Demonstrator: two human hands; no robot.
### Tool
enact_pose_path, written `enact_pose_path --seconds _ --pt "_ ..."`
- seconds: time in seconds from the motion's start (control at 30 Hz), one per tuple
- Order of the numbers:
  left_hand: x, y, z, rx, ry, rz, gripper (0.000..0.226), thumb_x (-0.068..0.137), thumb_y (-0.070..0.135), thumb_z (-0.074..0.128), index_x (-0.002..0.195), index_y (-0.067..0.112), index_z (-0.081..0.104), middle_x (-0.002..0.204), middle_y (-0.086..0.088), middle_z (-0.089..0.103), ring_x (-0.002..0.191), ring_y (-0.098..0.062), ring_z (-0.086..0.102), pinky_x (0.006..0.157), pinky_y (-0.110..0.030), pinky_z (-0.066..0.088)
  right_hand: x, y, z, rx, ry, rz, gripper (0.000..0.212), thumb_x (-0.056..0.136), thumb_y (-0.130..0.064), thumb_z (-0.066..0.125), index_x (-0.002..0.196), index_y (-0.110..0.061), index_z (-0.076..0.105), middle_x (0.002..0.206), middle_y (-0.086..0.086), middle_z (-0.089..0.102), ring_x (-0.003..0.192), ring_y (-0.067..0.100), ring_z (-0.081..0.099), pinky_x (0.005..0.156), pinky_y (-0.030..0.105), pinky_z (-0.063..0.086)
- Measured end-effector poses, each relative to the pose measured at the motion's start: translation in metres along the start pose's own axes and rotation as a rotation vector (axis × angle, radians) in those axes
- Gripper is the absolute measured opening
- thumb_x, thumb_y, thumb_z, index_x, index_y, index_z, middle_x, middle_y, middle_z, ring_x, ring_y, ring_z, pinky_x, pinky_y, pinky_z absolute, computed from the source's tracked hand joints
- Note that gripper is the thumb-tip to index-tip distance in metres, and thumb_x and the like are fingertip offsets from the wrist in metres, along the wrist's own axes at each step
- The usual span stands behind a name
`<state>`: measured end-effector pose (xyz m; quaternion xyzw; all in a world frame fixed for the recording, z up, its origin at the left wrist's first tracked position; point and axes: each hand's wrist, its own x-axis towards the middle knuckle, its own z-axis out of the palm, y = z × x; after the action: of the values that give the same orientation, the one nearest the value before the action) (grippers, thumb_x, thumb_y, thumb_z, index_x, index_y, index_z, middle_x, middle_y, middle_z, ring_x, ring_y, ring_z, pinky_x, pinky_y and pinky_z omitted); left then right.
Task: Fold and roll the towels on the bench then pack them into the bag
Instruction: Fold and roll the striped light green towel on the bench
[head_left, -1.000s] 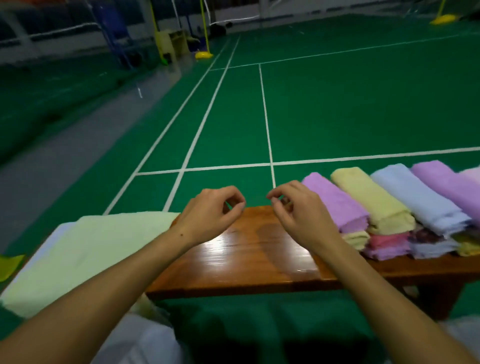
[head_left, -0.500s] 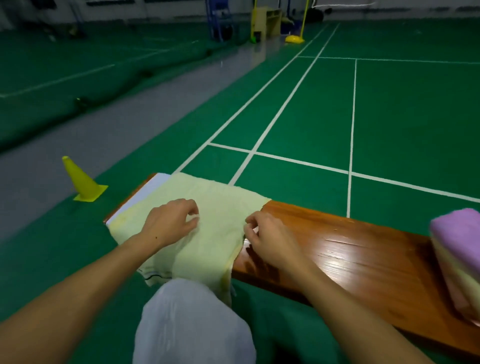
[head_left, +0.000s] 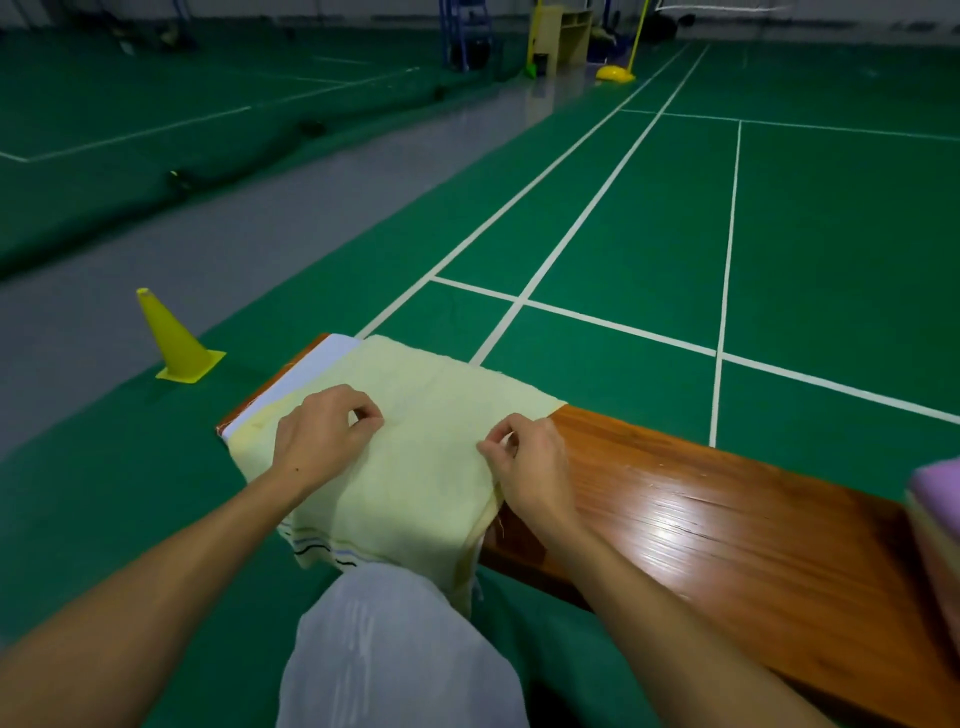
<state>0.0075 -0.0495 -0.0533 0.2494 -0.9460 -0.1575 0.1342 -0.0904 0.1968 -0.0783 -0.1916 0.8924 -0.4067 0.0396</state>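
Observation:
A pale yellow towel (head_left: 415, 457) lies spread over the left end of the wooden bench (head_left: 701, 530), its striped hem hanging off the near edge. A white towel (head_left: 311, 366) peeks out beneath it at the far left. My left hand (head_left: 324, 439) rests on the yellow towel's left part with fingers curled, pinching the cloth. My right hand (head_left: 530, 462) pinches the towel's right edge where it meets the bare wood. A stack of folded towels (head_left: 935, 499), purple on top, shows at the right frame edge. No bag is in view.
A yellow cone (head_left: 174, 340) stands on the floor left of the bench end. My knee in white cloth (head_left: 389, 639) sits under the towel's hanging hem. Green court floor with white lines stretches beyond; posts and a yellow cabinet (head_left: 563, 31) stand far back.
My view swung left from the folded stack to the bench's left end. Both hands moved from above bare wood onto the yellow towel and pinched it.

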Motion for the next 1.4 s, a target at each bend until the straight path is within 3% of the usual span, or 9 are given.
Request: enact_pose_path --seconds 0.27,0.47,0.63,0.73,0.9,1.03,1.13,1.3,1.4 --pt "0.002 0.066 -0.022 -0.201 0.000 0.208 0.008 0.102 0.033 0.063 0.094 0.034 0.062 0.099 0.016 0.063 0.083 -0.005 0.060 0.070 -0.035 0.049 -0.010 0.013 -0.051 0.200 0.116 -0.037 0.011 0.108 -0.035 0.055 0.102 -0.026 0.057 0.107 -0.009 0.051 0.095 0.006 0.051 0.091 0.035 0.048" --pt "-0.007 0.152 -0.008 -0.326 -0.246 0.376 0.006 0.105 0.034 0.060 0.105 0.029 0.062 0.115 0.012 0.066 0.111 -0.007 0.061 0.096 -0.037 0.052 -0.018 0.064 -0.128 0.364 0.235 0.017 0.015 0.106 -0.031 0.060 0.109 -0.017 0.062 0.106 -0.004 0.063 0.098 0.010 0.059 0.089 0.035 0.052" --pt "-0.034 0.223 0.043 -0.371 -0.430 0.477 0.007 0.103 0.045 0.056 0.098 0.040 0.057 0.124 0.017 0.068 0.114 -0.015 0.067 0.103 -0.044 0.053 -0.038 0.120 -0.208 0.445 0.327 0.077 0.013 0.103 -0.026 0.066 0.103 -0.013 0.068 0.099 -0.001 0.069 0.090 0.006 0.063 0.076 0.016 0.049" --pt "-0.053 0.243 0.084 -0.370 -0.526 0.521 0.009 0.104 0.042 0.059 0.097 0.038 0.055 0.138 0.009 0.066 0.130 -0.013 0.061 0.109 -0.045 0.050 -0.051 0.157 -0.230 0.477 0.275 0.185 0.015 0.100 -0.030 0.070 0.097 -0.016 0.073 0.092 0.004 0.075 0.092 0.028 0.071 0.083 0.040 0.060" --pt "-0.065 0.251 0.128 -0.111 -0.443 0.594 0.006 0.106 0.045 0.057 0.103 0.040 0.060 0.164 0.013 0.043 0.156 -0.012 0.032 0.127 -0.043 0.028 -0.061 0.198 -0.229 0.474 0.303 0.370 0.020 0.097 -0.027 0.075 0.084 -0.012 0.077 0.086 0.004 0.078 0.092 0.025 0.072 0.091 0.046 0.059" --pt "-0.060 0.253 0.129 -0.102 -0.350 0.617 0.013 0.107 0.041 0.057 0.115 0.039 0.067 0.154 0.014 0.055 0.144 -0.011 0.047 0.121 -0.036 0.037 -0.060 0.198 -0.234 0.460 0.284 0.419 0.015 0.091 -0.020 0.079 0.082 -0.008 0.081 0.086 0.009 0.079 0.091 0.020 0.074 0.090 0.038 0.060" --pt "-0.052 0.242 0.126 -0.080 -0.221 0.537 0.014 0.103 0.037 0.064 0.116 0.036 0.069 0.136 0.014 0.066 0.126 -0.009 0.057 0.109 -0.031 0.045 -0.062 0.196 -0.244 0.455 0.316 0.413 0.008 0.088 -0.004 0.080 0.095 -0.007 0.080 0.096 0.008 0.078 0.094 0.017 0.071 0.083 0.022 0.056" --pt "-0.040 0.229 0.125 -0.054 -0.185 0.226 0.041 0.084 0.057 0.081 0.115 0.035 0.066 0.138 0.006 0.061 0.124 -0.020 0.056 0.102 -0.041 0.050 -0.072 0.210 -0.240 0.331 0.306 0.485 0.036 0.083 -0.006 0.086 0.111 -0.021 0.069 0.118 0.002 0.069 0.108 0.016 0.065 0.095 0.036 0.057" --pt "-0.031 0.227 0.124 -0.289 -0.242 0.013 0.052 0.078 0.048 0.090 0.119 0.031 0.065 0.138 -0.003 0.059 0.118 -0.023 0.059 0.101 -0.043 0.052 -0.080 0.209 -0.241 0.394 0.295 0.529 0.055 0.080 -0.005 0.088 0.126 -0.020 0.059 0.120 0.003 0.067 0.103 0.017 0.068 0.084 0.038 0.061"
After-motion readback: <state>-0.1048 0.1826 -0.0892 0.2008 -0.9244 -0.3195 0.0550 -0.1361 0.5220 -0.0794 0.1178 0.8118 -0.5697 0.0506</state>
